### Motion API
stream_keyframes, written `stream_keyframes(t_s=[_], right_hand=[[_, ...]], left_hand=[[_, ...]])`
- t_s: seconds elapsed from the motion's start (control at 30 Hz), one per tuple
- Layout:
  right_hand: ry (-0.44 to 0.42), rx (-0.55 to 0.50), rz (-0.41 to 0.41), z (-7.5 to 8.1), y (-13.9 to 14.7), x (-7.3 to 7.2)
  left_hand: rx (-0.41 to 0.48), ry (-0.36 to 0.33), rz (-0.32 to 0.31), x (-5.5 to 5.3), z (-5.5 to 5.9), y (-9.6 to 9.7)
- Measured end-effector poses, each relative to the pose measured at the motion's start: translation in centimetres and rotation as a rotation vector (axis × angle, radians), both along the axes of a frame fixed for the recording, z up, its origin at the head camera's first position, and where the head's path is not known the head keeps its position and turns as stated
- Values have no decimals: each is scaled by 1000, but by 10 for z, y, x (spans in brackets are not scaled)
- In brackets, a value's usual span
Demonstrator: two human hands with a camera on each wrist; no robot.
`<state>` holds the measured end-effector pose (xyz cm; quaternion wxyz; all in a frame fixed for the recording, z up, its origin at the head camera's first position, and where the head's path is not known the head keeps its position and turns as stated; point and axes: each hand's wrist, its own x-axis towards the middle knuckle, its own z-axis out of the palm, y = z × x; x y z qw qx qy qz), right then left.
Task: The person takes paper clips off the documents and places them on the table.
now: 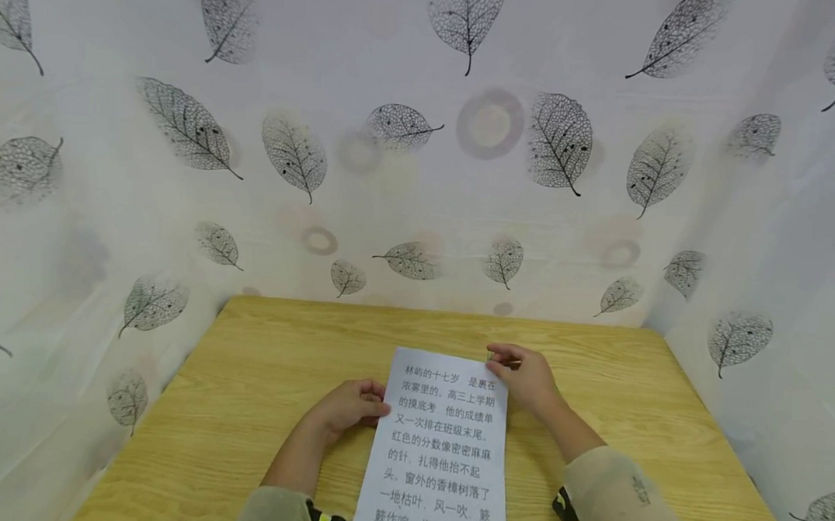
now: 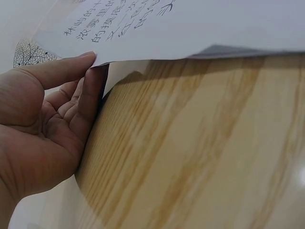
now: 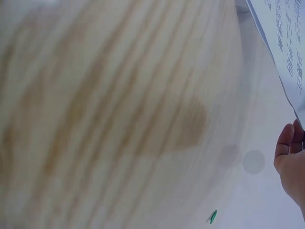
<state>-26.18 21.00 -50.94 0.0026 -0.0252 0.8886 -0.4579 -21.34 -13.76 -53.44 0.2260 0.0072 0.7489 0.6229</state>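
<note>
Your left hand [image 1: 351,405] pinches the left edge of the printed Chinese-text sheet [image 1: 444,448], your right hand [image 1: 526,380] (reaching farther out) its upper-right corner; it sits between them, long axis toward you.

I'm facing a pale sheet [image 1: 420,191] printed with dark, veined leaves [image 1: 561,142] and faint rings [image 1: 465,123] — it is hanging behind and beside the wood-grained table [image 1: 628,394]. In my right-wrist view a small green mark [image 3: 213,216] is showing — too blurred to name.
</note>
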Motion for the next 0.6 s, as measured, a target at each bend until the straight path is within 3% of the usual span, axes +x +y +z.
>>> stream_keyframes(t_s=[0.6], right_hand=[[50, 73, -22, 1, 50, 8]], left_hand=[[-2, 8, 5, -1, -2, 0]])
